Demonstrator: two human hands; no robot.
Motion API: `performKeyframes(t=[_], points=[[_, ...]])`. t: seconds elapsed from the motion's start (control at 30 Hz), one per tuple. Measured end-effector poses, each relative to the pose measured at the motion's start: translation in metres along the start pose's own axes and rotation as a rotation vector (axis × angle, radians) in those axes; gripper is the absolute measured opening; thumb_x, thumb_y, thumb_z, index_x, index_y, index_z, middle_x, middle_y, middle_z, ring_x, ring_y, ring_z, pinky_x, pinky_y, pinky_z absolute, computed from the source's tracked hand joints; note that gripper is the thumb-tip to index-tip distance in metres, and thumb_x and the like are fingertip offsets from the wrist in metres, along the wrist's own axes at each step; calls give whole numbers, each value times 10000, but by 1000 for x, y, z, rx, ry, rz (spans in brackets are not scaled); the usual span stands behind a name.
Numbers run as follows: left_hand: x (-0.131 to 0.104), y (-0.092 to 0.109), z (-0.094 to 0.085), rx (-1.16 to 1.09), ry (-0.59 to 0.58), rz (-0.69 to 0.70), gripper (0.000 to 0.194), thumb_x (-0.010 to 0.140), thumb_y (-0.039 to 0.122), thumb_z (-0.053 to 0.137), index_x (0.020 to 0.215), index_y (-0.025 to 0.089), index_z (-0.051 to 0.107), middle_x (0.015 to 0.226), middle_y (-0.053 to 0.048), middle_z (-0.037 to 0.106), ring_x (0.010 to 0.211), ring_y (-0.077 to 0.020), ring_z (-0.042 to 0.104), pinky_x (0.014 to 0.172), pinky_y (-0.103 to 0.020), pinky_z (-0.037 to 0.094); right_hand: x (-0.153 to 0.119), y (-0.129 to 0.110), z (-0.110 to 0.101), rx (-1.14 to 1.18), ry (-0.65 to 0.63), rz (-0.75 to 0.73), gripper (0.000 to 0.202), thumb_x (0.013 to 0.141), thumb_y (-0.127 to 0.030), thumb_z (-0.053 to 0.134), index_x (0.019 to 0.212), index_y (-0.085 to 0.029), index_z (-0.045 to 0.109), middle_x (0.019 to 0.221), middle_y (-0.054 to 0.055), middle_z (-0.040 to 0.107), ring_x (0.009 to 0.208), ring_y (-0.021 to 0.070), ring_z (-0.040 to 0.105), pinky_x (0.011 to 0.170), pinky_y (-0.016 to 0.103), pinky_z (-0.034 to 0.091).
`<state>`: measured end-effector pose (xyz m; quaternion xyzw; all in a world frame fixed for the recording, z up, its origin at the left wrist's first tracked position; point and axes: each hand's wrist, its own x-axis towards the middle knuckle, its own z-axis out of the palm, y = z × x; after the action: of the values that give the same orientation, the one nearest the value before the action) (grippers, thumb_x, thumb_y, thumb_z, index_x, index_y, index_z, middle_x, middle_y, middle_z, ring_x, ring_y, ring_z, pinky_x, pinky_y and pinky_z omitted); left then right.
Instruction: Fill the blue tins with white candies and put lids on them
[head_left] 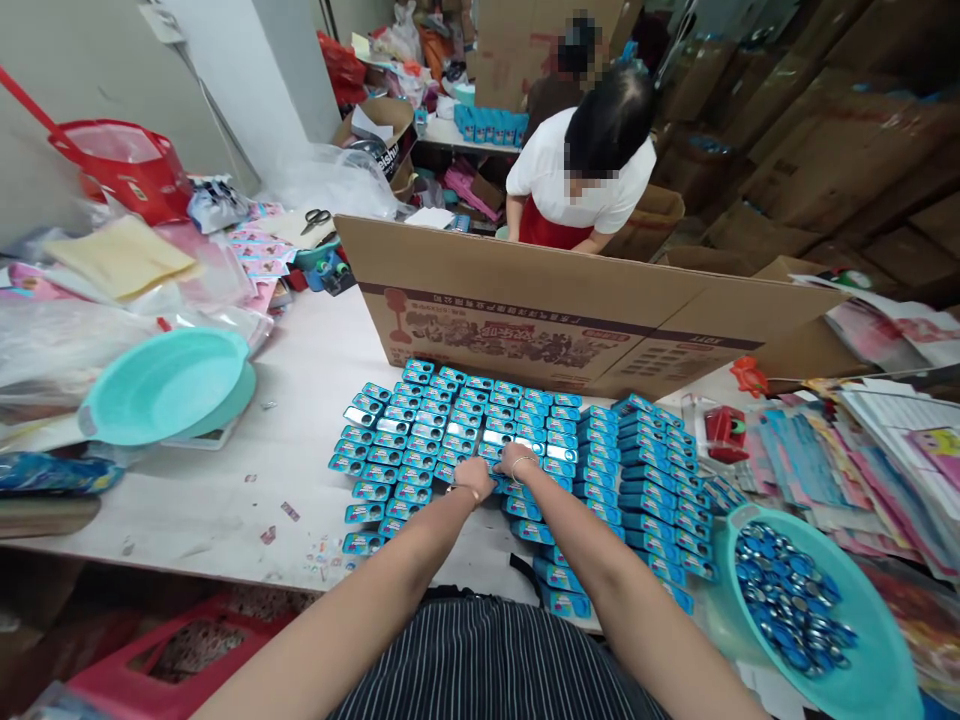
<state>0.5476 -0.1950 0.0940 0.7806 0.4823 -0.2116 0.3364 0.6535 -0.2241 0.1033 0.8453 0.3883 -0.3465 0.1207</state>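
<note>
Rows of small blue boxes (415,459), each with a dark round spot on top, stand packed together on the white table. My left hand (474,478) is closed at the near side of the middle rows, its fingertips against a blue box. Just to its right, my right hand (517,460) curls its fingers down on the same spot. A bit of blue box shows between the two hands; the fingers cover most of it. Some boxes in the middle rows have pale, shiny tops.
A large cardboard carton (525,300) stands behind the boxes. At right, a turquoise basin (885,640) holds many blue and silver round pieces. Another turquoise basin (169,385) sits at left. Scissors (316,218) lie farther back. A person (577,160) in white works beyond the carton.
</note>
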Motion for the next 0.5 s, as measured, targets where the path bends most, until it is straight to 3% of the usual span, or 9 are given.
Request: performKeyframes(t=[0.27, 0.5], points=[[3, 0, -1, 69, -16, 30, 275, 757, 369, 752, 952, 178, 733, 1053, -174, 724, 1054, -301, 670, 849, -336, 528, 5, 0, -3, -22, -53, 15, 265, 788, -344, 692, 996, -185, 728, 1035, 117, 730, 1003, 254, 687, 757, 285, 521], [4, 5, -1, 100, -38, 74, 238, 796, 256, 699, 1009, 152, 720, 1095, -190, 712, 1073, -307, 665, 864, -348, 521, 7, -8, -2, -54, -3, 29, 335, 734, -191, 720, 1064, -137, 728, 1095, 192, 713, 1054, 299, 673, 822, 332, 532]])
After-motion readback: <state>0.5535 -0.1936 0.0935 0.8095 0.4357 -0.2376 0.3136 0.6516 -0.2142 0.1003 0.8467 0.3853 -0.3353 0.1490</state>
